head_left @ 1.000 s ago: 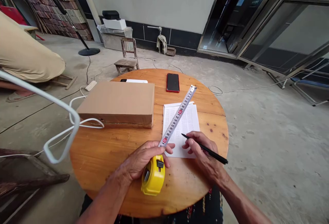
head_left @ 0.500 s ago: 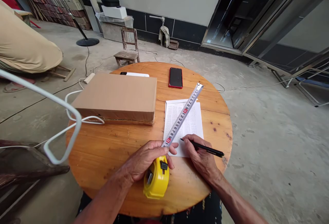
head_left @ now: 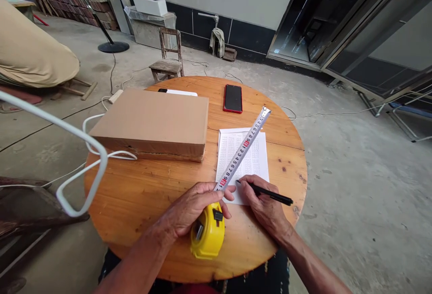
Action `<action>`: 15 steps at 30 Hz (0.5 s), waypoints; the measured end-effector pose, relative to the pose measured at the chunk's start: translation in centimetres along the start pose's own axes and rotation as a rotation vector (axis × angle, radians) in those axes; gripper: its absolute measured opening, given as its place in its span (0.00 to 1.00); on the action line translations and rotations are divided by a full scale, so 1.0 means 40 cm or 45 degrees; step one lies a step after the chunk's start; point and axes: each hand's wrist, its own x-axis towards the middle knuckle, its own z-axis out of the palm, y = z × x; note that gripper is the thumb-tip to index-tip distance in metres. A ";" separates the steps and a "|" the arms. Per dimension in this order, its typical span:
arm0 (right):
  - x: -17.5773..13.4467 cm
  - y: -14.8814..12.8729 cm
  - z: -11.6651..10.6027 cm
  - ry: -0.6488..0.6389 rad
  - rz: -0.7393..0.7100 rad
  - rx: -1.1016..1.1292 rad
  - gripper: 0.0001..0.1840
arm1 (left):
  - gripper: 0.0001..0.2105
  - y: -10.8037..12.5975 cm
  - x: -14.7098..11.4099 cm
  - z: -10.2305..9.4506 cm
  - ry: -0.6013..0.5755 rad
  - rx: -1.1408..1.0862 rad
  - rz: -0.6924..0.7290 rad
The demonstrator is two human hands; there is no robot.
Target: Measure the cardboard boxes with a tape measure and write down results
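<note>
A yellow tape measure (head_left: 211, 235) is held in my left hand (head_left: 199, 201), its blade (head_left: 238, 155) pulled out and slanting up to the right over the paper. My left thumb and fingers close round the blade close to the case. In my right hand (head_left: 265, 204) a black pen (head_left: 275, 196) is gripped, its tip near the lower part of the sheet. The white paper (head_left: 259, 159) bears rows of small writing and lies flat on the round wooden table (head_left: 151, 204). Both hands partly cover its bottom edge.
A closed cardboard box (head_left: 151, 118) occupies the table's left side, with a white object (head_left: 182, 92) partly hidden behind it. A red-edged phone (head_left: 232, 98) lies at the back. A white bent tube (head_left: 101, 163) juts in from the left. Beyond stands a small wooden chair (head_left: 167, 62).
The view has shifted slightly. Both hands keep their holds on the tape measure and the pen, with hardly any movement over the paper.
</note>
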 end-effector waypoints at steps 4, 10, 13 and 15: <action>-0.002 0.005 0.002 -0.011 -0.005 -0.011 0.10 | 0.10 -0.002 0.002 -0.002 -0.010 0.001 0.008; -0.003 0.007 0.004 -0.027 -0.011 -0.025 0.10 | 0.10 -0.006 -0.001 -0.002 -0.016 0.027 0.022; -0.004 0.006 0.005 -0.030 -0.006 -0.026 0.10 | 0.11 -0.005 -0.002 -0.002 -0.010 0.035 0.021; -0.005 0.006 0.004 -0.034 -0.005 -0.028 0.10 | 0.11 -0.005 -0.001 -0.002 -0.005 0.043 0.025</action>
